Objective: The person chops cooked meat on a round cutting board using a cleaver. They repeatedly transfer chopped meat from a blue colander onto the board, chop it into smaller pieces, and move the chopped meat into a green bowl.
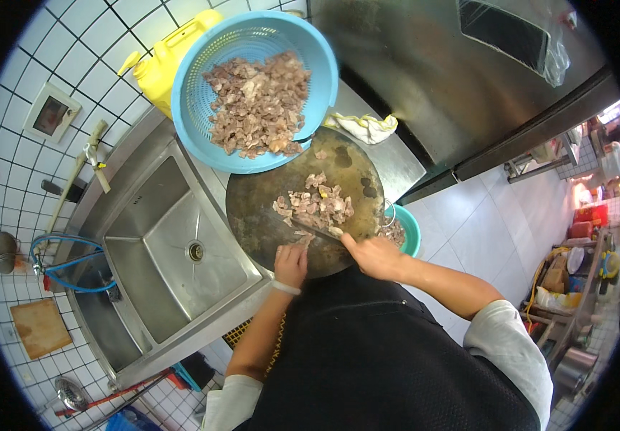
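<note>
A round, worn chopping board (259, 215) lies in front of me. On its middle is a loose heap of cut, cooked-looking meat (320, 205). My right hand (373, 255) is closed round the handle of a knife (317, 230), whose dark blade slants left across the board at the near side of the heap. My left hand (290, 264) rests at the board's near edge with its fingers curled down on a small piece of meat (302, 238), close to the blade. Its fingertips are partly hidden.
Beyond the board stands a blue colander basin (183, 108) full of cut meat, overlapping the board's far edge. A steel sink (159, 251) is at the left, a yellow jug (155, 82) behind it. A cloth (367, 129) and a green bowl (412, 230) of meat are at the right.
</note>
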A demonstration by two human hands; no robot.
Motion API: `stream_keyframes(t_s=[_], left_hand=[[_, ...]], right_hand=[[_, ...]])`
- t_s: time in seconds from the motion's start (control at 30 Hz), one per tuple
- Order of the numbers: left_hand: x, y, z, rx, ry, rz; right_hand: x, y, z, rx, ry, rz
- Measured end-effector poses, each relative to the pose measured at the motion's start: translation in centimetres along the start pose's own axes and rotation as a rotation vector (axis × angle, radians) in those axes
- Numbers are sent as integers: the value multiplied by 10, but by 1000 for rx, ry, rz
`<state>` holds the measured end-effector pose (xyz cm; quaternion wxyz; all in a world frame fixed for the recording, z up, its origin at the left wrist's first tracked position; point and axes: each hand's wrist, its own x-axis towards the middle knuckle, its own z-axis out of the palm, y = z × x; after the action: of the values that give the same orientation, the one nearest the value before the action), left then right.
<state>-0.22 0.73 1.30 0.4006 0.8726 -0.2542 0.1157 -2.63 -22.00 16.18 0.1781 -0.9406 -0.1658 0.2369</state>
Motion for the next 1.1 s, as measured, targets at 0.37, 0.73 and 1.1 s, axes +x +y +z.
stream_keyframes(t_s=[0.37, 0.73, 1.1], left_hand=[[4, 8, -8, 37, -28, 123], [-5, 3, -3, 28, -14, 68], [-16, -1, 4, 68, 36, 52]], right_hand=[[52, 8, 29, 98, 163, -75], [83, -23, 51, 162, 181, -134], [36, -21, 57, 138, 72, -104]])
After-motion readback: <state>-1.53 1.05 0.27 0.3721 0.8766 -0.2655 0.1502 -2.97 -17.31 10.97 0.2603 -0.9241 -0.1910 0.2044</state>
